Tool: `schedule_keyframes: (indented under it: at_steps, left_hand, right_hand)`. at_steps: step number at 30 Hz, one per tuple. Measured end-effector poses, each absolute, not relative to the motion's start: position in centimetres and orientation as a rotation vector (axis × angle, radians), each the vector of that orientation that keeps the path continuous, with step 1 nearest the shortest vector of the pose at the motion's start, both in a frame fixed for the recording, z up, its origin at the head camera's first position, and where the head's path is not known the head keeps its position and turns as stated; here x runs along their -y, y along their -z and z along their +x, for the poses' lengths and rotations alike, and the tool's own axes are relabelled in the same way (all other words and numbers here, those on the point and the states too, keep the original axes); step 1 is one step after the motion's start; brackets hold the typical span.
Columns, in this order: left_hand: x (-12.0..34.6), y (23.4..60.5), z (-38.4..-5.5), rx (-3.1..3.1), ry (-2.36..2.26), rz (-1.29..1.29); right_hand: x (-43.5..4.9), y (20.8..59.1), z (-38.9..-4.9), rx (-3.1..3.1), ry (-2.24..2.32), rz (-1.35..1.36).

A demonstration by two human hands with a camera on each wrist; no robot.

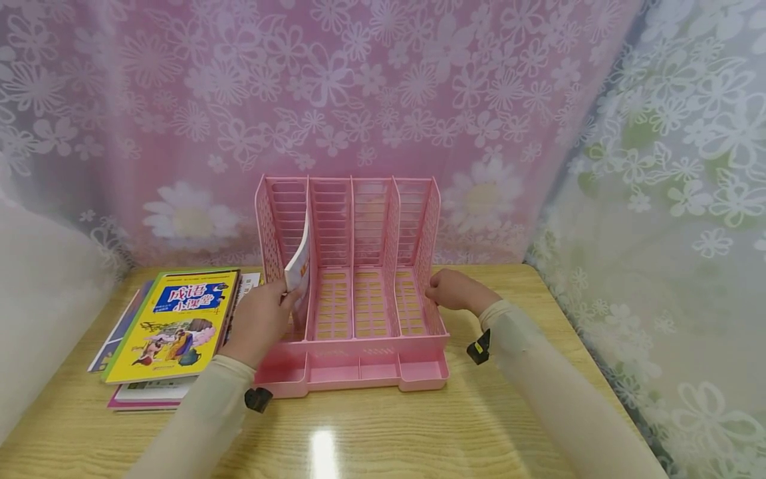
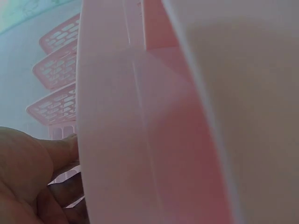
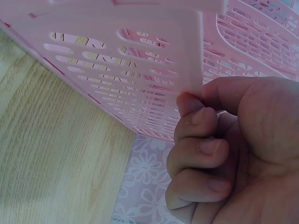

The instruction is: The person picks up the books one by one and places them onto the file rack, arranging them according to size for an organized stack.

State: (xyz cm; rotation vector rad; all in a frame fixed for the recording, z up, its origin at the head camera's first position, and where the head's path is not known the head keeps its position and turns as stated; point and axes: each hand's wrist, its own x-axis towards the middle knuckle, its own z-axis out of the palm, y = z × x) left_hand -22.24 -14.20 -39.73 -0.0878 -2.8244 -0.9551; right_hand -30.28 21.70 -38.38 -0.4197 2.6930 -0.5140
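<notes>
A pink desktop file rack (image 1: 377,346) with upright dividers and a front row of small bins stands on the wooden table. My left hand (image 1: 263,322) grips a thin white-edged book (image 1: 297,269) by its near edge, standing upright within the leftmost slot. In the left wrist view the front bin wall hides much of that hand (image 2: 32,172) and the book. At the rack's right side, my right hand (image 1: 457,291) pinches the edge of the outer side panel (image 3: 187,51) between thumb and curled index finger. The other slots hold no books.
Left of the rack lies a stack of books, topped by a yellow book (image 1: 173,326) with a blue title patch. A floral curtain (image 1: 371,100) hangs right behind the table (image 1: 431,432), and another stretch of it runs along the right side.
</notes>
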Motion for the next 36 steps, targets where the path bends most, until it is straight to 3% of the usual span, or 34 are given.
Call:
schedule_keyframes:
  at_steps: [36]
  left_hand:
    - [13.54, 38.85, -22.01, 2.858, 0.864, -0.091]
  right_hand:
    - [-21.83, 38.73, -30.42, -2.717, 0.460, -0.426]
